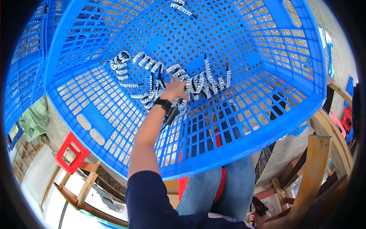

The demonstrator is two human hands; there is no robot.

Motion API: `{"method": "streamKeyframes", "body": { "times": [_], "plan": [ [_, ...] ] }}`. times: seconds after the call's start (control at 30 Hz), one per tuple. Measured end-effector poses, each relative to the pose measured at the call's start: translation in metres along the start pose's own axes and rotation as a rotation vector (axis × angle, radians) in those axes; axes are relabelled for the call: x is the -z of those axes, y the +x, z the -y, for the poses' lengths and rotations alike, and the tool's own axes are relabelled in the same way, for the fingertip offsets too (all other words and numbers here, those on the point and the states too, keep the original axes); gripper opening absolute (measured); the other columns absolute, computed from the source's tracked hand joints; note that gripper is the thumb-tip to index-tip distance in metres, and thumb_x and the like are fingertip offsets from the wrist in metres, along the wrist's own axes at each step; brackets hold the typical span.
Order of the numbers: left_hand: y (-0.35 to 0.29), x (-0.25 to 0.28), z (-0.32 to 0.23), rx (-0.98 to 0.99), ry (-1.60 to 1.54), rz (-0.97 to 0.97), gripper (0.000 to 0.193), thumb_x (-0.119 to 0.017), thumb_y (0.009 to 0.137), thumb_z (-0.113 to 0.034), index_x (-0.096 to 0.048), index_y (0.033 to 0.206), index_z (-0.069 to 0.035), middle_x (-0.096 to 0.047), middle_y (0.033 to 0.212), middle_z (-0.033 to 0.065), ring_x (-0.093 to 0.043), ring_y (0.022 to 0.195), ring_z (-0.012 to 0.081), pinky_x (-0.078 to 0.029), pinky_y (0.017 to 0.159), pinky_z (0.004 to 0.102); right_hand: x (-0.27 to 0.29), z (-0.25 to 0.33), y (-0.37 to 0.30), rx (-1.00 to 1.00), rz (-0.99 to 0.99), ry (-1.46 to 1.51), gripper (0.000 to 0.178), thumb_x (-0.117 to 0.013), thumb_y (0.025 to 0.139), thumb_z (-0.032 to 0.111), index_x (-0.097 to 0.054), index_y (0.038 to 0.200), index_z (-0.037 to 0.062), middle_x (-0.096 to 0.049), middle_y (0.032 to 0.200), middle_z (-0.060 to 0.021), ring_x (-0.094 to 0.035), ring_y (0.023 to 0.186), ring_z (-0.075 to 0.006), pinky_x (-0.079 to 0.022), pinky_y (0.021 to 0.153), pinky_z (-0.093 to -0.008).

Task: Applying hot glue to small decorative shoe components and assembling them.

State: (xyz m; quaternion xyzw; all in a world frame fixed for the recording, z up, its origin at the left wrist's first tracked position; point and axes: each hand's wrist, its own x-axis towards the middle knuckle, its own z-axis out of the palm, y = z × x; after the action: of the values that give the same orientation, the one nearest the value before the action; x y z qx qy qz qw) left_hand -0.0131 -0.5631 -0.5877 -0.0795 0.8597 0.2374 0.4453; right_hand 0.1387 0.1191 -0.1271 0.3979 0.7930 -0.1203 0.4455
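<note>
My left hand (174, 90) reaches down into a big blue plastic basket (183, 40). Its fingers look spread, the thumb apart from the rest, and they touch a heap of curled strips (197, 84) edged with rows of small white and dark pieces. Around the wrist is a black band (164, 104), with a dark boxy object (171, 114) beside it. More strips (120, 66) lie coiled to the left of the hand, and another small strip (181, 7) is near the top of the basket. I cannot make out my right hand.
A second blue basket (24, 68) stands at the left, above a green cloth (35, 118). Below it is a red plastic stool (71, 152). Wooden framing (312, 171) rises at the right. My jeans-clad legs (228, 187) are under the basket's near rim.
</note>
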Motion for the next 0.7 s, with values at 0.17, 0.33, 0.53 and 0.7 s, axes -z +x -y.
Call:
{"method": "streamKeyframes", "body": {
  "times": [0.17,0.33,0.53,0.7],
  "plan": [
    [0.027,-0.002,0.032,0.154,-0.767,-0.166,0.114,-0.077,0.056,-0.073,-0.043,0.141,-0.004,-0.044,0.14,0.025,-0.047,0.124,0.0461,-0.04,0.103,0.0492,0.0,-0.007,-0.007,-0.021,0.012,0.035,0.024,-0.07,0.082,0.021,-0.063,0.096,0.0023,-0.059,0.07,-0.007,-0.055,0.049,-0.0183,-0.045,0.043,-0.0307],
    [0.037,0.018,-0.007,0.379,-0.546,-0.161,0.136,-0.085,0.049,-0.065,-0.012,0.154,-0.019,-0.011,0.147,0.0426,-0.047,0.125,0.0494,-0.047,0.097,0.0469,0.0,-0.019,-0.022,-0.069,0.011,0.068,0.024,-0.07,0.083,0.022,-0.063,0.095,0.0023,-0.059,0.069,-0.0068,-0.055,0.048,-0.0184,-0.045,0.041,-0.0307],
    [0.04,-0.016,-0.028,0.5,-0.327,-0.062,0.12,-0.079,0.053,-0.066,-0.028,0.151,-0.018,-0.029,0.147,0.035,-0.045,0.128,0.0459,-0.046,0.098,0.0471,-0.021,0.04,-0.04,-0.195,-0.078,0.347,0.043,-0.068,0.064,-0.001,-0.055,0.105,0.0037,-0.058,0.088,-0.0065,-0.057,0.062,-0.0173,-0.051,0.062,-0.0317],
    [0.023,-0.018,-0.022,0.432,-0.563,-0.168,0.102,-0.076,0.056,-0.059,-0.05,0.135,0.0,-0.059,0.127,0.0226,-0.06,0.114,0.0331,-0.049,0.094,0.0396,-0.018,-0.039,-0.009,0.006,-0.056,0.33,0.038,-0.068,0.064,0.001,-0.056,0.1,0.0031,-0.058,0.085,-0.0065,-0.059,0.063,-0.018,-0.054,0.052,-0.0322]
  ]
}}
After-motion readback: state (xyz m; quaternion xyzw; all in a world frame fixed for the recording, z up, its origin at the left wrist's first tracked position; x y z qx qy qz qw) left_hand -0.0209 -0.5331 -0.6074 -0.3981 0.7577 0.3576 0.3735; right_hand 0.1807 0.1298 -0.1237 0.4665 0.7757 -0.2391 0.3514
